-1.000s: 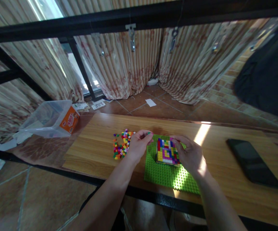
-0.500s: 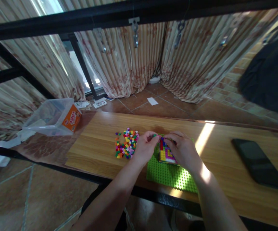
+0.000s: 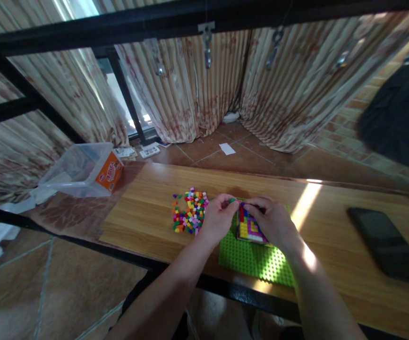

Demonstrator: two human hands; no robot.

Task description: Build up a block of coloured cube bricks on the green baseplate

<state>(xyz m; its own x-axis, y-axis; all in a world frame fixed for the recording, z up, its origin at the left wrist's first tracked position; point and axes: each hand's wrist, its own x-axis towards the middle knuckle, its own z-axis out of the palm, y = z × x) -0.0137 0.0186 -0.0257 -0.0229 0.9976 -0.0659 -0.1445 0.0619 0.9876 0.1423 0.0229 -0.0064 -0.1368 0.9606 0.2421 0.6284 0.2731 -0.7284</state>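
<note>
The wooden table (image 3: 148, 189) bears the green baseplate (image 3: 254, 262) near its front edge. A clear plastic tub (image 3: 80, 170) lies well left of the baseplate and a dark phone (image 3: 388, 245) well right of it. The right hand (image 3: 273, 222) curls over the multicoloured brick build (image 3: 249, 229) on the baseplate's far half, but I cannot tell whether it clasps it. Loose bricks (image 3: 189, 217) are heaped just left of the baseplate. At its far left corner the left hand (image 3: 218, 217) pinches a small green brick (image 3: 232, 200).
</note>
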